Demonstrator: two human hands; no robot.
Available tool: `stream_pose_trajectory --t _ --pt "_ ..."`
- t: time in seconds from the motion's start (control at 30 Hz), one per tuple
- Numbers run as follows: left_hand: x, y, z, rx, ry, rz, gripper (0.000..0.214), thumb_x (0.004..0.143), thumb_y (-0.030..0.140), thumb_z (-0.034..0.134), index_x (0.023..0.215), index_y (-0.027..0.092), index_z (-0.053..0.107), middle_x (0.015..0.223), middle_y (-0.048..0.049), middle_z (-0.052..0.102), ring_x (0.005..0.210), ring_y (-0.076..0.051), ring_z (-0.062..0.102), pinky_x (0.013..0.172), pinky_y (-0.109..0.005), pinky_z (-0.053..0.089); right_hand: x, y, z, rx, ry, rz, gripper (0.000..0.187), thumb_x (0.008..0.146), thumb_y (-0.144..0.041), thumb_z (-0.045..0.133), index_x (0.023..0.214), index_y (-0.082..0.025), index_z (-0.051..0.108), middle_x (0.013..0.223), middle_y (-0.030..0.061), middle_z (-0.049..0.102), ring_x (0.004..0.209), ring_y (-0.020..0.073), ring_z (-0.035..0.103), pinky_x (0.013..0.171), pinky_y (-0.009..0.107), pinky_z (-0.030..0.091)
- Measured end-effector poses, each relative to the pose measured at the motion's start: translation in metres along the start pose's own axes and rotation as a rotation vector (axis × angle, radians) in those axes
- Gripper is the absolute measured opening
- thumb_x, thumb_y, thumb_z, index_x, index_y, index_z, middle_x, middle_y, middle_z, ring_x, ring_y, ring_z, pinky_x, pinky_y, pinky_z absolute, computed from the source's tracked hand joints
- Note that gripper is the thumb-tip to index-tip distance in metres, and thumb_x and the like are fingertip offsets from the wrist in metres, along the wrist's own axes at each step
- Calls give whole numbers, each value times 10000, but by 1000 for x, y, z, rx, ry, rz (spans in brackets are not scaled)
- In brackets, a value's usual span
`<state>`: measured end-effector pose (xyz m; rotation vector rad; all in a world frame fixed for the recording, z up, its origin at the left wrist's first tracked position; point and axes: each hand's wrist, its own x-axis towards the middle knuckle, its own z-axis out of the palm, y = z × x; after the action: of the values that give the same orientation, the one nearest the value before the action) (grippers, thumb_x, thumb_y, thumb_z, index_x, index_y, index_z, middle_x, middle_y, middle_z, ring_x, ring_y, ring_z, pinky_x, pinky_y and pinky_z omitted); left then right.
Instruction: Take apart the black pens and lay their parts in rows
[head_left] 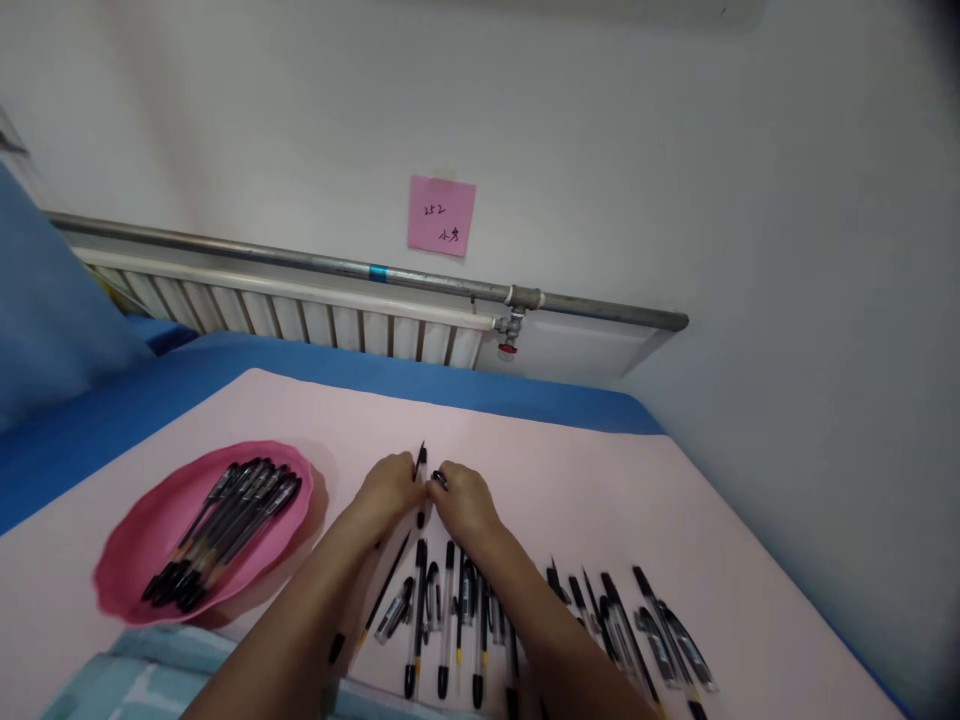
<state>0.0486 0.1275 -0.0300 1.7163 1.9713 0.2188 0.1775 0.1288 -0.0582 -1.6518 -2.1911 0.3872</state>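
Note:
My left hand (390, 492) is closed around an upright-lying pen (421, 515) with a clear barrel and black ends, its dark tip pointing away from me. Close beside it, my right hand (463, 503) pinches a small black pen part (440, 480), perhaps a cap; the fingers hide most of it. The fingertips of both hands nearly meet. Below them lie several pen pieces: clear barrels with black ends (445, 630), dark refills with yellowish sections (384, 585), and short clear pieces with black clips (396, 610). My right forearm covers some of these.
A pink scalloped dish (124, 540) at the left holds several assembled-looking black pens (232, 530). More pen parts (660, 650) lie at the right. A light blue patterned cloth (161, 660) is at the near edge. Behind the pink tabletop (585, 480) stand a radiator (315, 315) and wall.

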Motion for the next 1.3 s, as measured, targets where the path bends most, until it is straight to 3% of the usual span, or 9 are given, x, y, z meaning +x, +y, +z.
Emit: stream_pose_trajectory --t 0.17,0.3,0.9,1.07,1.17,1.3 --pt "-5 7 10 74 52 -18 319 790 373 602 980 116 595 1002 -99 639 925 -201 605 817 -372 458 1 1 -3 7 7 13 130 809 -227 520 727 -173 606 759 55 643 682 155 544 587 247 294" --pt "-10 13 12 122 60 -28 307 853 378 519 999 119 593 989 -82 650 928 -190 611 829 -383 463 0 2 -2 13 10 5 127 806 -225 519 728 -170 603 761 59 642 693 158 547 593 246 296" --pt "-8 5 -11 118 -11 -100 276 858 328 537 1060 143 574 1050 -62 614 915 -175 604 793 -376 502 -1 0 2 59 3 36 204 839 -314 496 763 -167 614 801 81 662 733 185 585 619 265 339" --pt "-7 1 -17 139 -5 -124 276 859 325 535 1065 145 572 1054 -62 612 915 -175 603 790 -376 504 3 5 -4 155 12 107 247 844 -356 495 970 -174 604 861 56 675 760 166 605 640 244 400" --pt "-3 -4 -15 149 12 -129 277 860 327 532 1068 147 570 1059 -61 611 920 -175 602 793 -377 503 5 11 -7 173 29 141 316 857 -262 441 1133 -145 540 998 86 654 851 172 608 705 258 425" --pt "2 -11 -11 172 40 -151 282 860 327 533 1074 146 569 1068 -65 608 932 -179 599 799 -381 501 4 12 -8 143 16 86 336 819 -166 452 1142 -149 543 1083 98 615 956 184 577 774 266 412"
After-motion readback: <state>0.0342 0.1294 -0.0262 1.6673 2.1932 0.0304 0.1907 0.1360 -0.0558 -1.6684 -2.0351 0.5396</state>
